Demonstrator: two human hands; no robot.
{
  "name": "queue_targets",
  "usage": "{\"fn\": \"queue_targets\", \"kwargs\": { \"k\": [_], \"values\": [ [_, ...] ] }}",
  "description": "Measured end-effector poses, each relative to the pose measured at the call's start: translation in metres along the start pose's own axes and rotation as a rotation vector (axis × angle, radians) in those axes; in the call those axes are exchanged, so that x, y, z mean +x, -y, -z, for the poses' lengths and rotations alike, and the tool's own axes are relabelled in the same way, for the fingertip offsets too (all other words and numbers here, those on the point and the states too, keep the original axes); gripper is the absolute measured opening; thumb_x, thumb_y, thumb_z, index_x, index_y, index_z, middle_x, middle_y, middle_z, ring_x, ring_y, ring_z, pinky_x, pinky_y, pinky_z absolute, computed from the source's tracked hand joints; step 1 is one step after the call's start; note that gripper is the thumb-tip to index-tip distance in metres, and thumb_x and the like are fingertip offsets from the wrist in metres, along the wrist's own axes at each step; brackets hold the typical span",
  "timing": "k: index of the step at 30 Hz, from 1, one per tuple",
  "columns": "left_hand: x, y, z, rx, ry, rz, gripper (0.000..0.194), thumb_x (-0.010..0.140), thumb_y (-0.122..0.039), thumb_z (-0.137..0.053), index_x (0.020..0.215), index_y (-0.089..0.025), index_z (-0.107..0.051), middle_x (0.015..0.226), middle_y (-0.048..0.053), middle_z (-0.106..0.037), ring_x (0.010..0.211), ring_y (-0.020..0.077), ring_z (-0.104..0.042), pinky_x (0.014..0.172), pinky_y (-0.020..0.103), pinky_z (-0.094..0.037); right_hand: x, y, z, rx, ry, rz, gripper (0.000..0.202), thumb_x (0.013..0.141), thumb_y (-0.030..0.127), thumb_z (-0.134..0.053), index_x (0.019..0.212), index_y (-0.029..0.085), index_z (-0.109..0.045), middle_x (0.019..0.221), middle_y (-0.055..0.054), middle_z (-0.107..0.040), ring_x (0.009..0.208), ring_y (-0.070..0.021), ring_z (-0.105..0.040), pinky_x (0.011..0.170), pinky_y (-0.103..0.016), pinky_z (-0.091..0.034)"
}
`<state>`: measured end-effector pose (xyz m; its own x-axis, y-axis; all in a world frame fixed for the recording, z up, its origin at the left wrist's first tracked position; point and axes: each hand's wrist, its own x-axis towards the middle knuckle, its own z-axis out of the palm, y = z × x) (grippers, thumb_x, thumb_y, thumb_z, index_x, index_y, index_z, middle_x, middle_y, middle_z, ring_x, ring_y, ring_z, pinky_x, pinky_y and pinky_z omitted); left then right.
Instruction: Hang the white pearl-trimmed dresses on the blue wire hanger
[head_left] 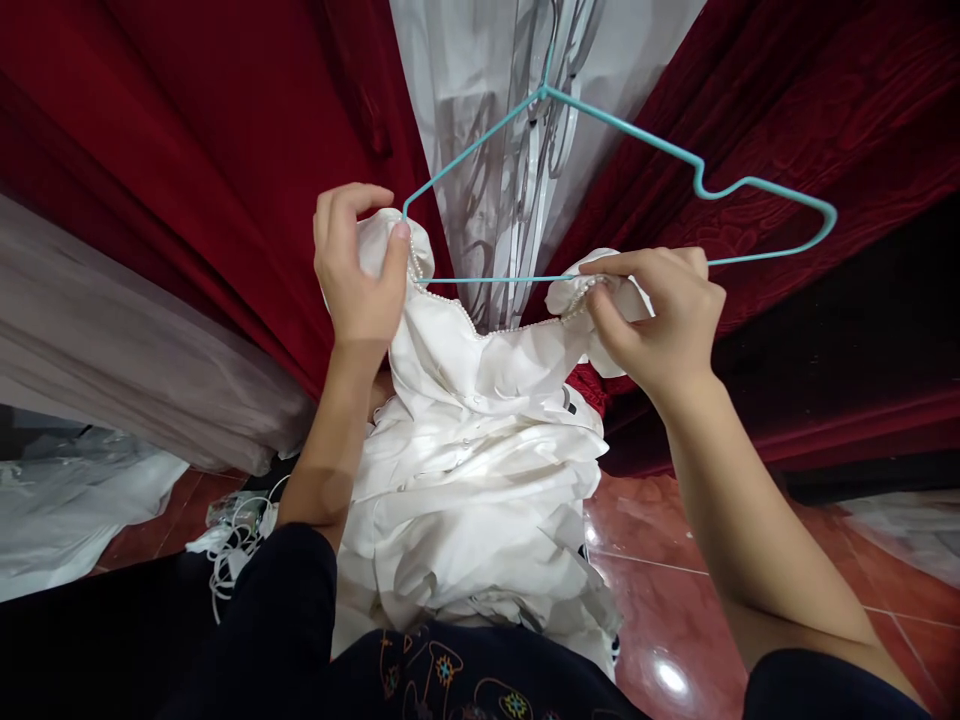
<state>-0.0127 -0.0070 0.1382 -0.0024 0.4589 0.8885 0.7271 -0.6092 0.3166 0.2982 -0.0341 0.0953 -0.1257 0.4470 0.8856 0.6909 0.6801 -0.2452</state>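
A white dress (469, 480) with a pearl-beaded neckline and puffed sleeves hangs in front of me, its gathered skirt falling toward my lap. The light-blue hanger (637, 132) runs through its top; the left end of the hanger sits inside one sleeve, while the right end sticks out bare. My left hand (358, 260) grips the left sleeve at the hanger's corner, thumb on the beaded edge. With thumb and fingers, my right hand (660, 310) pinches the right shoulder of the dress against the hanger's bottom bar. Fabric hides some fingertips.
Dark red curtains (225, 130) hang on both sides, with a white metal scroll frame (525, 200) between them at the back. White cables (232, 550) lie at lower left near pale sheer fabric (82, 490). The floor is shiny red tile (667, 600).
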Motion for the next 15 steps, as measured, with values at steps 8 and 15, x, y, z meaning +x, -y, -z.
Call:
{"fn": "queue_targets", "kwargs": {
  "k": [8, 15],
  "values": [
    [-0.033, -0.049, -0.034, -0.179, 0.406, -0.064, 0.028, 0.108, -0.011, -0.047, 0.110, -0.024, -0.072, 0.102, 0.002, -0.079, 0.098, 0.0206, -0.075, 0.094, 0.038, -0.054, -0.002, 0.010, -0.005, 0.001, -0.163, 0.005, 0.008, 0.091, 0.022, -0.067, 0.097, 0.028, -0.068, 0.091, -0.002, -0.079, 0.087, -0.0251, -0.071, 0.087, -0.046, -0.053],
    [-0.030, -0.044, -0.028, -0.285, 0.411, 0.037, 0.031, 0.102, -0.004, -0.052, 0.104, -0.023, -0.076, 0.097, 0.002, -0.079, 0.094, 0.0195, -0.076, 0.088, 0.035, -0.056, -0.008, -0.063, 0.033, -0.365, -0.722, -0.061, 0.041, 0.068, 0.042, -0.088, 0.061, 0.022, -0.052, 0.066, -0.003, -0.063, 0.066, -0.0210, -0.061, 0.072, -0.045, -0.048]
  ]
}}
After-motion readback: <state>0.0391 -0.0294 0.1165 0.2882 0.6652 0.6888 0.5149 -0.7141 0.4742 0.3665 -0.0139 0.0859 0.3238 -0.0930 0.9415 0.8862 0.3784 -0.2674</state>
